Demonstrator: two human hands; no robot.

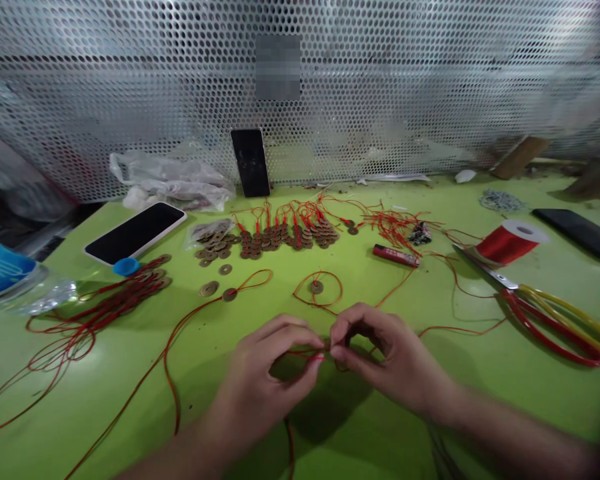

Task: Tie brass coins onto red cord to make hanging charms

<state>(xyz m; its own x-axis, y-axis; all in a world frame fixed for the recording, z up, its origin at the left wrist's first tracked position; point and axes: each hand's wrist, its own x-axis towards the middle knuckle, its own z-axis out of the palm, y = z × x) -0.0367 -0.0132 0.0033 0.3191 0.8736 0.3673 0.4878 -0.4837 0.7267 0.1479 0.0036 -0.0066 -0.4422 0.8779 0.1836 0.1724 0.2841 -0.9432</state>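
My left hand pinches a thin red cord between thumb and forefinger. Right beside it, my right hand pinches the same cord, the fingertips of both hands almost meeting above the green table. Beyond my hands, a loop of red cord surrounds a round brass-coloured coin lying flat. To the left of that, another coin has a red cord tied through it, with a small loop on one side and long tails running toward me. Fingertips partly hide the cord where it is gripped.
Rows of coins with red knots lie behind. Scissors and a spool of red cord are at right, a red lighter nearer the middle. A bottle, corded coins and a phone occupy the left.
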